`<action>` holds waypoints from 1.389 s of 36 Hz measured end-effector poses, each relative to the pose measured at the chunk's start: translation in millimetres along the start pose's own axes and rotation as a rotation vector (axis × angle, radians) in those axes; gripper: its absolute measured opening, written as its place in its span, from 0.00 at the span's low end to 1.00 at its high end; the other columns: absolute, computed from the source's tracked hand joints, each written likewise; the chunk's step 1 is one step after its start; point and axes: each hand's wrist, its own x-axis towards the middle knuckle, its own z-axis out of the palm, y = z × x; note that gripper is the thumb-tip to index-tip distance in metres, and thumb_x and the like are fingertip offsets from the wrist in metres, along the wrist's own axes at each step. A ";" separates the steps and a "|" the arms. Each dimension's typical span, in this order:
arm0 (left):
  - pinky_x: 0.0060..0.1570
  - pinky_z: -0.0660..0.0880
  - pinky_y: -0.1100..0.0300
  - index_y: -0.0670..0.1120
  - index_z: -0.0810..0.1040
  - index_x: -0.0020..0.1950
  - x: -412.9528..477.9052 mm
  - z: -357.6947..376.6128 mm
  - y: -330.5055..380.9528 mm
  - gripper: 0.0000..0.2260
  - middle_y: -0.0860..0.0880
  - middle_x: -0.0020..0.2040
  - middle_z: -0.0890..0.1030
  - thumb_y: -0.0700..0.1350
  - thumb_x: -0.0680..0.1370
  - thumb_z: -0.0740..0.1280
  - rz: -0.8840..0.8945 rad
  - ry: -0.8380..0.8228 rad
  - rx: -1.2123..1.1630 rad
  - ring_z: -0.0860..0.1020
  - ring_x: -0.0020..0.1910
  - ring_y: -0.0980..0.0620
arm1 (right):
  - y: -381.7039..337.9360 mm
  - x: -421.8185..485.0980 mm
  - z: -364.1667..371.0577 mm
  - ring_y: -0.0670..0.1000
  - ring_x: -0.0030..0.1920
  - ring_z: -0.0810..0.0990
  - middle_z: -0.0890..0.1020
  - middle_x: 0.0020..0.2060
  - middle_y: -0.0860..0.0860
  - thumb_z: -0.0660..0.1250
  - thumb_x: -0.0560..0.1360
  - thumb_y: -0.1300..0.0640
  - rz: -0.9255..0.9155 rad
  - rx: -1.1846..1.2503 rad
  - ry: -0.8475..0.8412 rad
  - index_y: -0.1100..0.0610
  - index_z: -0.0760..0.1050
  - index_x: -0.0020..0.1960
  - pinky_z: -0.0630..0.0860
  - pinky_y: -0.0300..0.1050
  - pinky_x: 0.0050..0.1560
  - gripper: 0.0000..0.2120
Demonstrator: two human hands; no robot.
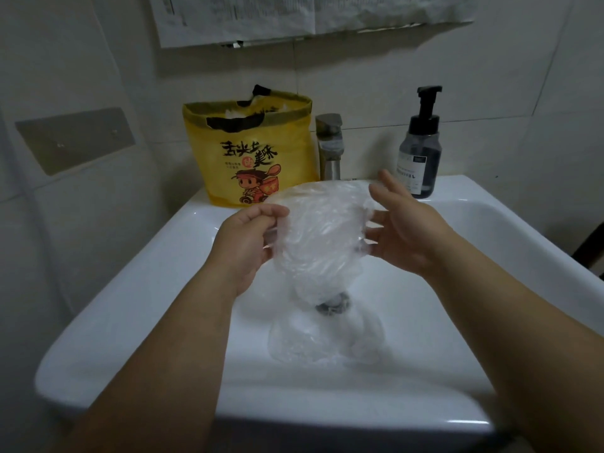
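Far left on the sink (130,289) ledge, a yellow printed bag (251,152) is noted standing upright.

The left hand (245,243) is seen with thumb and curled fingers pinching the left edge of a clear plastic bag (320,230). The bag is held in the air above the basin, between the two hands and just in front of the faucet (330,145).

The right hand (408,233) is placed at the bag's right edge with fairly straight fingers and the thumb raised. Whether that edge is actually gripped cannot be told.

Step in hand, as judged: the film is being spread flat between the hands, probably to find its mouth.

Next move, as judged: a sure pinch is called for on the right edge, then an even pull outward, so that the thin film is not torn.

Orientation: the broad face is turned toward the wearer. The long axis is judged to run from the far, rounded top down to the near, narrower end, which hangs toward the drain (331,305). More clear film (327,341) is seen lying in the basin below.

Far right, a pump bottle (420,152) is recorded.
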 end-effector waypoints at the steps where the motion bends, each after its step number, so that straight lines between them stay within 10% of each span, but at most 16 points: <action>1: 0.35 0.78 0.61 0.45 0.80 0.43 -0.3 0.9 0.9 0.13 0.48 0.41 0.81 0.33 0.80 0.59 -0.002 0.004 -0.016 0.79 0.36 0.55 | -0.3 0.2 0.7 0.61 0.52 0.81 0.74 0.62 0.55 0.60 0.81 0.52 -0.017 0.006 -0.011 0.39 0.61 0.73 0.79 0.55 0.48 0.23; 7: 0.34 0.76 0.67 0.47 0.81 0.46 -2.7 3.5 -3.9 0.03 0.50 0.44 0.82 0.40 0.76 0.70 0.047 -0.001 0.101 0.79 0.37 0.58 | 8.2 0.8 6.2 0.55 0.49 0.80 0.80 0.56 0.55 0.65 0.77 0.61 -0.017 -0.098 -0.038 0.56 0.77 0.60 0.76 0.49 0.51 0.12; 12: 0.47 0.78 0.62 0.51 0.80 0.49 0.1 -2.1 -4.5 0.14 0.51 0.45 0.77 0.33 0.72 0.73 0.088 0.005 0.130 0.77 0.45 0.55 | 8.3 3.0 2.6 0.52 0.54 0.78 0.72 0.66 0.58 0.66 0.72 0.74 -0.100 -0.320 0.083 0.61 0.71 0.69 0.76 0.46 0.56 0.26; 17: 0.39 0.72 0.73 0.50 0.80 0.52 2.0 -8.0 -9.5 0.15 0.53 0.38 0.72 0.40 0.69 0.77 0.241 0.074 0.439 0.73 0.39 0.58 | 7.5 0.5 -1.2 0.48 0.48 0.75 0.74 0.62 0.54 0.70 0.71 0.69 -0.190 -0.954 0.093 0.55 0.64 0.74 0.74 0.31 0.39 0.34; 22: 0.33 0.67 0.70 0.51 0.80 0.44 1.2 -11.6 -12.5 0.10 0.54 0.34 0.72 0.47 0.68 0.79 0.316 0.096 0.667 0.69 0.33 0.57 | 10.0 4.3 -8.5 0.51 0.50 0.75 0.77 0.51 0.52 0.67 0.76 0.61 -0.274 -1.273 0.159 0.58 0.73 0.66 0.70 0.39 0.48 0.19; 26: 0.43 0.71 0.67 0.48 0.79 0.41 4.4 -14.8 -10.6 0.10 0.51 0.42 0.78 0.47 0.68 0.79 0.234 0.088 0.541 0.75 0.43 0.54 | 5.9 3.7 -8.2 0.51 0.41 0.75 0.77 0.44 0.52 0.65 0.77 0.55 -0.339 -1.050 0.215 0.59 0.75 0.55 0.70 0.42 0.38 0.09; 29: 0.61 0.73 0.56 0.44 0.80 0.50 4.8 -15.5 -4.4 0.19 0.48 0.53 0.83 0.48 0.63 0.80 0.120 -0.025 0.187 0.79 0.58 0.48 | -0.6 -3.4 1.5 0.55 0.46 0.78 0.79 0.43 0.54 0.64 0.78 0.60 -0.264 -0.505 0.135 0.61 0.76 0.49 0.76 0.51 0.54 0.04; 34: 0.57 0.78 0.58 0.40 0.76 0.56 2.5 -10.3 3.9 0.16 0.45 0.54 0.83 0.44 0.70 0.69 0.082 -0.146 -0.191 0.81 0.54 0.50 | -3.6 -12.7 15.3 0.52 0.43 0.78 0.78 0.38 0.53 0.59 0.78 0.68 -0.293 0.033 0.094 0.57 0.72 0.42 0.73 0.53 0.61 0.10; 40: 0.31 0.76 0.67 0.46 0.75 0.43 1.4 -9.3 -0.4 0.05 0.56 0.27 0.77 0.44 0.77 0.69 0.113 0.012 0.132 0.74 0.27 0.61 | 1.5 0.0 4.2 0.54 0.50 0.80 0.79 0.45 0.51 0.60 0.81 0.54 -0.470 -0.443 0.237 0.52 0.73 0.47 0.81 0.50 0.51 0.05; 45: 0.50 0.76 0.61 0.48 0.76 0.60 3.5 -14.6 -0.8 0.17 0.53 0.54 0.80 0.50 0.73 0.73 0.128 0.120 0.296 0.79 0.53 0.57 | -4.5 -0.4 -5.3 0.49 0.41 0.81 0.80 0.41 0.51 0.64 0.78 0.55 -0.527 -0.586 0.194 0.53 0.76 0.47 0.81 0.41 0.41 0.03; 50: 0.43 0.73 0.75 0.49 0.72 0.69 -5.1 -8.5 3.0 0.29 0.54 0.59 0.78 0.52 0.69 0.74 0.152 -0.075 0.324 0.77 0.53 0.64 | -5.6 -4.5 -5.3 0.45 0.39 0.84 0.82 0.41 0.50 0.67 0.76 0.60 -0.464 -0.540 0.005 0.54 0.77 0.49 0.81 0.38 0.39 0.03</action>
